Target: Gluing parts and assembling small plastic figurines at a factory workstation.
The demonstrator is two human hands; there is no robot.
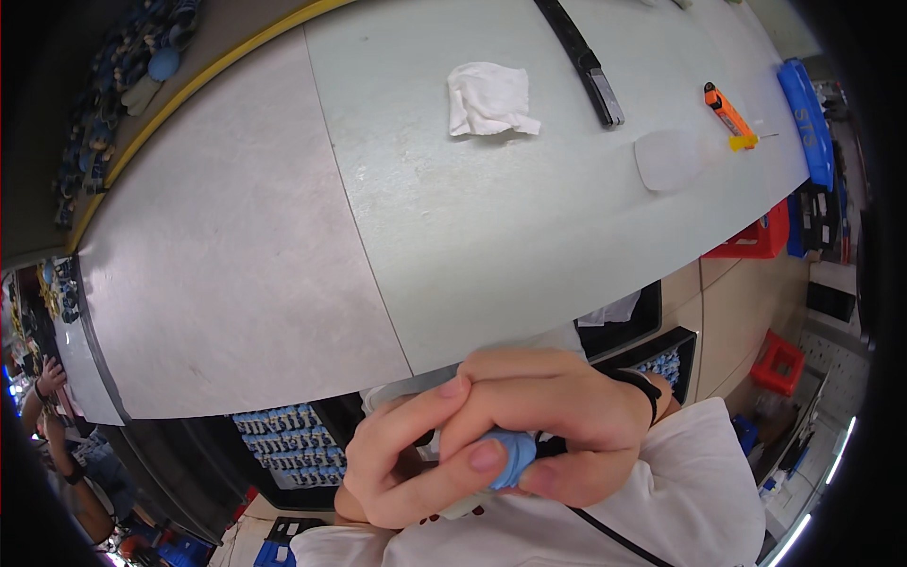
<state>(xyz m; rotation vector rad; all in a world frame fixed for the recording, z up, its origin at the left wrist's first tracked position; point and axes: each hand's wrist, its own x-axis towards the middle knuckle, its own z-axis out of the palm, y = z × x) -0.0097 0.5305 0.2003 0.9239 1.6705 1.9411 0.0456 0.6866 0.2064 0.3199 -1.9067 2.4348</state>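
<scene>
Close to my body, below the table's near edge, both hands are closed together around a small light-blue rounded piece (516, 455). My left hand (402, 463) presses its thumb against the left side of the piece. My right hand (557, 406) overlaps the left fingers, and its thumb touches the piece from the lower right. A bit of something black shows beside the blue surface. The fingers cover most of the piece, so its full shape is hidden.
On the pale table (227, 255) lie a crumpled white tissue (489, 99), a black bar-like tool (581, 61), an orange cutter (727, 109), a yellow needle tip (744, 143) and a translucent sheet (666, 161). A tray of small blue figures (291, 444) sits below. Another person's hand (50, 376) shows far left.
</scene>
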